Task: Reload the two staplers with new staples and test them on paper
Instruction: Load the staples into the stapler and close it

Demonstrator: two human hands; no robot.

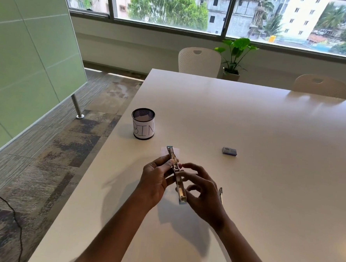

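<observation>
Head view: reload step, first stapler; I hold the stapler (pixel 177 174) swung open above the tabletop (pixel 249 125), magazine channel facing up, long axis running away from me; left hand (pixel 155 180) has its grip pinching the far half of the stapler, thumb on top near the hinge; right hand (pixel 202 191) sits at the near half, fingers loosely curled, fingertips (pixel 182 175) touching the rail; whether they pinch a staple strip, can't tell, too small; second stapler (pixel 221 194) lies on the tabletop just beside my right hand, mostly hidden behind it; staple box (pixel 229 151) well apart, ahead and right; paper (pixel 169 152) lies flat under the stapler's far tip; mesh cup labelled BIN (pixel 143 126) ahead-left, near the left edge.

My read: staples going in or about to; next move calls for seating the strip flat in the channel, legs down, then closing the top until it latches; needs a steady left hold so the rail doesn't tilt.

Room: tabletop's left edge runs close to my left forearm, floor beyond; keep parts inboard; plenty of bare surface to the right and ahead; only the BIN cup and box to avoid when reaching.
</observation>
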